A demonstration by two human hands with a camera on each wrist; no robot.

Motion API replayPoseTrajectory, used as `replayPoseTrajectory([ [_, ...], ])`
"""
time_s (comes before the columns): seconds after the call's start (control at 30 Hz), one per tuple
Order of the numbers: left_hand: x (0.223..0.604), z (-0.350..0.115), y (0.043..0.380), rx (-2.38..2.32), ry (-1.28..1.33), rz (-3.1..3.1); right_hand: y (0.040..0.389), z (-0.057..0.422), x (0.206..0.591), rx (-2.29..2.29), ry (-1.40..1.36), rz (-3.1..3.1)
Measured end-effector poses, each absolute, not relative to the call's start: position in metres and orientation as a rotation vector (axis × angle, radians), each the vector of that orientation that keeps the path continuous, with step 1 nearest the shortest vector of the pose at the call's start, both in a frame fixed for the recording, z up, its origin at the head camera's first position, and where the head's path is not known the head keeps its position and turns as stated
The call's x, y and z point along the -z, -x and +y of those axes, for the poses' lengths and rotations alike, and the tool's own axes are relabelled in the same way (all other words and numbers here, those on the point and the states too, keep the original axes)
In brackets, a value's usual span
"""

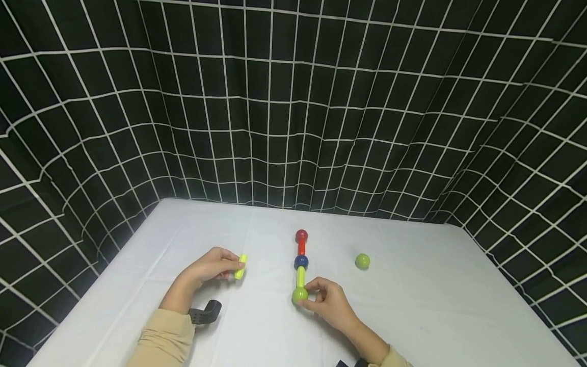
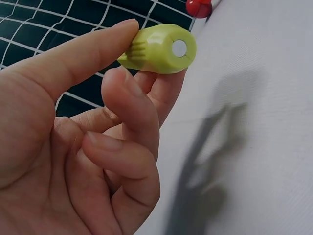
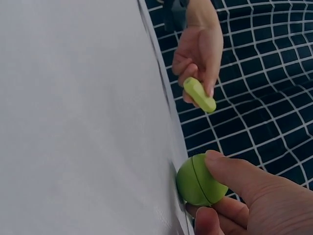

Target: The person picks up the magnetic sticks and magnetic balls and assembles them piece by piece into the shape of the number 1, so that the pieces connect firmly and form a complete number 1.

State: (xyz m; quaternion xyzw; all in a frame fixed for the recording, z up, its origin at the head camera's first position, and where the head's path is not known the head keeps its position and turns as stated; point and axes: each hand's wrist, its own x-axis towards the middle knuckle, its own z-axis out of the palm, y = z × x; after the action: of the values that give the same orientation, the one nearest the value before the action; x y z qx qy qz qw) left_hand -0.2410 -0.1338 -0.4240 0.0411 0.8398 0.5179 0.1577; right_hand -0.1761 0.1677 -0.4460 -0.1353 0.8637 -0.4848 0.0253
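My left hand pinches a short yellow-green building rod between thumb and fingers, left of a straight chain of pieces. A pale round disc shows in the rod's end in the left wrist view. With thumb and fingers, my right hand holds the green ball at the chain's near end. From far to near, the chain runs through a red ball, a red rod, a blue ball and a second yellow-green rod that meets the green ball.
A loose green ball lies on the white-covered table, right of the chain. Black cloth with a white grid stands behind the table and along both sides. A dark wrist strap sits on the left forearm.
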Motion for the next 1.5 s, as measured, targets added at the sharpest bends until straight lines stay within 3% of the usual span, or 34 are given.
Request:
replayPoseTrajectory([
  [0.73,0.43,-0.087,0.226,-1.433,-0.413,2.187,0.191,0.166,0.442,1.469,0.413,2.686],
  [1.5,0.435,-0.055,0.213,-1.386,-0.482,2.15,0.192,0.166,0.445,1.503,0.375,2.639],
])
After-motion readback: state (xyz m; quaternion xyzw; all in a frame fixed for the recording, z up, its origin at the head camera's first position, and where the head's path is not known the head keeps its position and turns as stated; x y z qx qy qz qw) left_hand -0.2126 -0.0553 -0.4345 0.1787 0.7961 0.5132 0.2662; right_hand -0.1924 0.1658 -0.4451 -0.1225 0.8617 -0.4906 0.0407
